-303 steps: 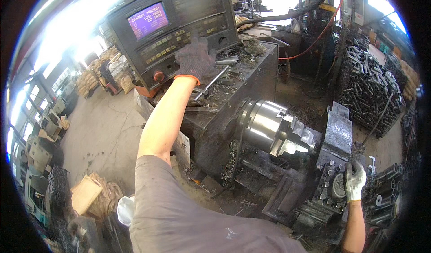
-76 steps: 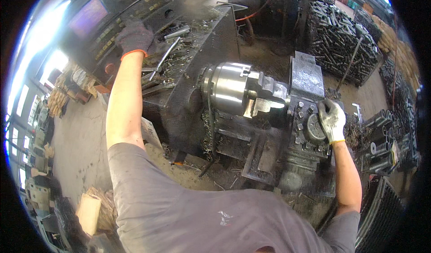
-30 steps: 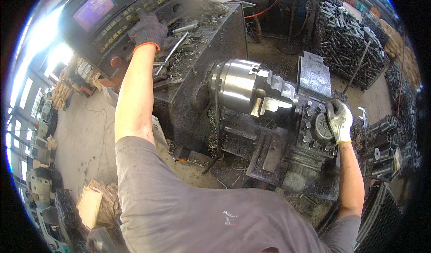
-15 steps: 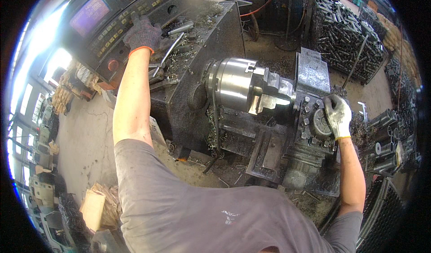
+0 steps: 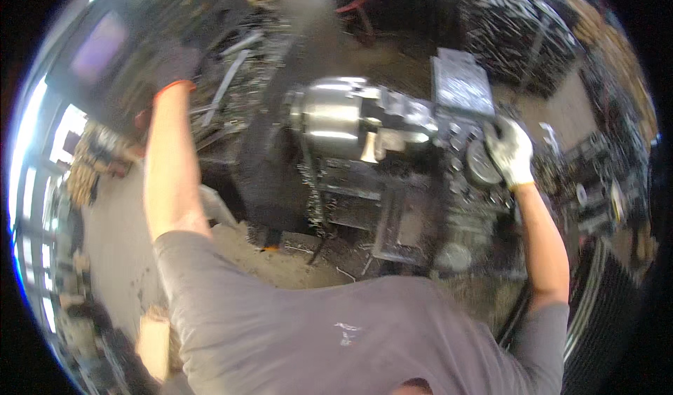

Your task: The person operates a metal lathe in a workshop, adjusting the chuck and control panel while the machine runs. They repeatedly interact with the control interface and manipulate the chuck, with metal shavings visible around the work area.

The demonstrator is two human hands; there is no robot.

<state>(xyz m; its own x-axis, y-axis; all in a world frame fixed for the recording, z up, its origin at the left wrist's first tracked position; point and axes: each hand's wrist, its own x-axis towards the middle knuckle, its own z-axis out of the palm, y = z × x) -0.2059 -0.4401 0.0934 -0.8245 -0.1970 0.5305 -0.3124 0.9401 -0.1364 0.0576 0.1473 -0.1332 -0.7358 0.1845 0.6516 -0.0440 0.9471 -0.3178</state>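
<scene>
And here's the lathe (image 5: pixel 270 164), filling the middle, everything a bit smeared! Beyond its far right corner, a bin (image 5: pixel 519 62) heaped with metal pieces (image 5: pixel 515 6), too blurred to count. Upper left, the control panel (image 5: pixel 189 23), purple screen (image 5: pixel 99 48) lit but unreadable. The chuck (image 5: pixel 333 118) juts off the headstock's right side, bright, stepped jaws facing right; whether they hold a workpiece, I can't tell. Right of it sits the tool post (image 5: pixel 459 153), ringed with bolts.

Now my hands! My left hand (image 5: pixel 175 65), dark glove, orange cuff, is at the panel's lower edge; its grip is lost in blur, fingers apart or together I can't say. My right hand (image 5: pixel 510 150), white glove, lies bent at the tool post's right edge, beside the round cap (image 5: pixel 484 162); clamped or merely resting, I can't tell.

Step in hand, I'd judge: working the controls, right hand steadying. Next move calls for a precise fingertip on the keys, and sleeves clear of the chuck. Smallest: a metal rod (image 5: pixel 226 86) among swarf, near the headstock's left edge.
</scene>
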